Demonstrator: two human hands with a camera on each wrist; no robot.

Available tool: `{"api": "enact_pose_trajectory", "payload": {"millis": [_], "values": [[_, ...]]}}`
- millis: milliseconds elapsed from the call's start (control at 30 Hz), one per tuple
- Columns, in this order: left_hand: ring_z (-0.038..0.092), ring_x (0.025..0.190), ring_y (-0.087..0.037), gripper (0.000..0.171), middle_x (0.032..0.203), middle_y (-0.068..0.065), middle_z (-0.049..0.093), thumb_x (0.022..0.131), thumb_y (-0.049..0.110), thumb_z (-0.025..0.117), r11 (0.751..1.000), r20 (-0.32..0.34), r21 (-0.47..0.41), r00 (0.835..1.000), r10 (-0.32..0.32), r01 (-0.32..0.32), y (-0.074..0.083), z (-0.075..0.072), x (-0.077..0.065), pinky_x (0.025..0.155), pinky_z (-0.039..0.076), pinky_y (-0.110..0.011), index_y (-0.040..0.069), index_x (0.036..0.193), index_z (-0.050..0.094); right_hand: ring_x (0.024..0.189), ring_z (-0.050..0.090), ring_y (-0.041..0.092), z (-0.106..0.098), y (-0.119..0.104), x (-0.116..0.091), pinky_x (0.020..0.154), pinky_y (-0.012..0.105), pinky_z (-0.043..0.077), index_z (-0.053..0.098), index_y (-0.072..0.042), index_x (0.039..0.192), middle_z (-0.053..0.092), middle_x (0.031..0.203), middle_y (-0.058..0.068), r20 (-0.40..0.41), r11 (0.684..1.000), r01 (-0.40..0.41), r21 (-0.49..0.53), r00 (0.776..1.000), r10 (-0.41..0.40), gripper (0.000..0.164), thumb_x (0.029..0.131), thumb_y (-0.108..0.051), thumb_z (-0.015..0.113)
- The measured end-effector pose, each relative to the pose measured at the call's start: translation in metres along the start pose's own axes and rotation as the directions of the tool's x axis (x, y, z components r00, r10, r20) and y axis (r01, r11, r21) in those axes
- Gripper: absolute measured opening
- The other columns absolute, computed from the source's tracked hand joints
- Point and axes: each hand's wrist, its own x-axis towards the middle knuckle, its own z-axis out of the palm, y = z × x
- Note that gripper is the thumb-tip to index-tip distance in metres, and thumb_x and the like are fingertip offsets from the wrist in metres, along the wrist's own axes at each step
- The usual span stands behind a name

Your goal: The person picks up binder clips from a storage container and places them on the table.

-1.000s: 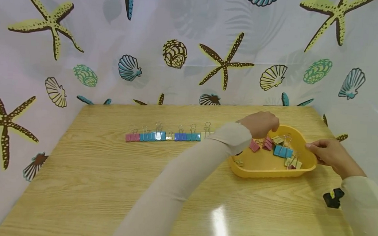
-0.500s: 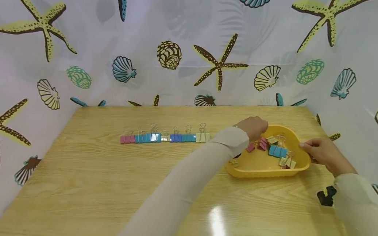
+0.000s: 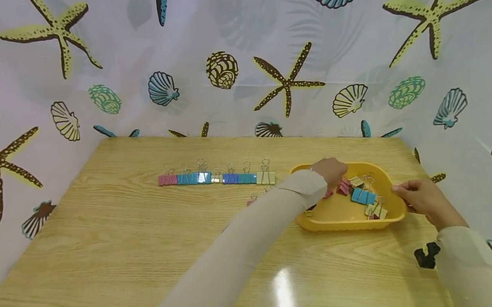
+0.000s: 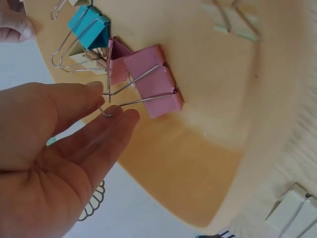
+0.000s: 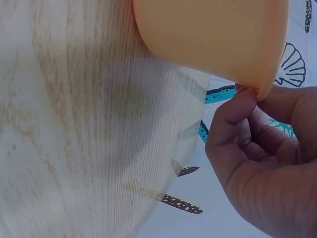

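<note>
My left hand (image 3: 329, 172) reaches over the left part of a yellow tray (image 3: 348, 227). In the left wrist view, its thumb and fingertips pinch the wire handle of a pink binder clip (image 4: 154, 82), whose body lies against the tray's floor. Beside that clip are another pink clip (image 4: 118, 59) and a blue clip (image 4: 89, 27). My right hand (image 3: 424, 199) holds the tray's right rim between thumb and finger; the right wrist view shows this pinch at the tray edge (image 5: 270, 59). From the head view, the left fingertips are hidden.
A row of coloured binder clips, including a blue one (image 3: 187, 178) and a cream one (image 3: 265, 178), lies left of the tray. A small pink clip (image 3: 252, 200) shows partly behind the left sleeve. A black object (image 3: 426, 255) sits near the right forearm. Patterned cloth (image 3: 245, 39) stands behind the table.
My left hand has dropped slightly lower into the tray and now covers more of the nearby pink clip. The right hand stays at the rim. The head view has shifted a little.
</note>
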Motion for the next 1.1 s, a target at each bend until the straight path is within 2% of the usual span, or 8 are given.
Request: {"api": "enact_pose_trajectory", "payload": {"millis": [233,367,600,833,900,1100], "values": [[0.063,0.093,-0.007,0.019,0.103,0.008,0.068,0.097,0.014,0.057,1.0,-0.088,0.025,0.996,0.009,-0.007,-0.005,0.009,0.002,0.078,0.048,-0.018,0.018,0.113,0.066,0.068,0.058,0.008,0.001,-0.002,-0.001,0.063,0.025,0.054,0.049,0.018,0.119,0.062,0.085,0.005,-0.007,1.0,-0.01,0.004,1.0,0.01,0.05,0.102,-0.03,0.046],[0.064,0.096,-0.007,0.018,0.105,0.008,0.069,0.097,0.014,0.057,1.0,-0.11,0.02,0.994,0.0,0.002,-0.004,0.007,-0.002,0.08,0.048,-0.017,0.018,0.112,0.067,0.066,0.058,0.008,0.0,-0.002,-0.001,0.063,0.027,0.054,0.05,0.017,0.117,0.062,0.083,0.003,-0.008,1.0,-0.011,0.006,1.0,0.011,0.048,0.102,-0.029,0.046],[0.06,0.078,-0.005,0.016,0.092,0.006,0.068,0.099,0.014,0.054,1.0,-0.122,0.018,0.992,0.019,-0.017,-0.008,0.005,-0.002,0.067,0.043,-0.017,0.016,0.103,0.069,0.065,0.056,0.009,0.002,-0.004,-0.002,0.061,0.026,0.053,0.049,0.017,0.117,0.062,0.083,0.004,-0.013,1.0,-0.003,-0.007,1.0,0.003,0.049,0.102,-0.029,0.046],[0.063,0.089,-0.007,0.013,0.092,0.008,0.068,0.096,0.012,0.058,0.998,-0.145,-0.039,0.989,0.039,-0.045,-0.017,0.011,0.001,0.077,0.048,-0.016,0.016,0.101,0.07,0.064,0.054,0.009,0.004,-0.005,-0.003,0.06,0.026,0.052,0.049,0.018,0.118,0.061,0.081,0.003,-0.008,1.0,-0.005,-0.01,1.0,0.005,0.05,0.102,-0.03,0.045],[0.062,0.087,-0.006,0.013,0.091,0.008,0.067,0.096,0.012,0.058,0.998,-0.144,-0.042,0.988,0.048,-0.055,-0.017,0.013,0.001,0.076,0.048,-0.017,0.015,0.102,0.069,0.064,0.055,0.009,0.004,-0.005,-0.003,0.061,0.027,0.052,0.049,0.018,0.118,0.061,0.082,0.003,-0.007,1.0,-0.005,-0.011,1.0,0.005,0.05,0.102,-0.03,0.045],[0.056,0.07,-0.007,0.017,0.085,0.003,0.067,0.099,0.012,0.052,0.99,-0.111,0.001,0.983,0.144,-0.144,-0.004,0.003,-0.013,0.063,0.042,-0.017,0.011,0.1,0.069,0.066,0.056,0.009,0.004,-0.003,-0.003,0.062,0.026,0.053,0.049,0.018,0.118,0.062,0.085,0.006,-0.01,1.0,0.001,-0.014,1.0,-0.001,0.05,0.102,-0.03,0.046]]}}
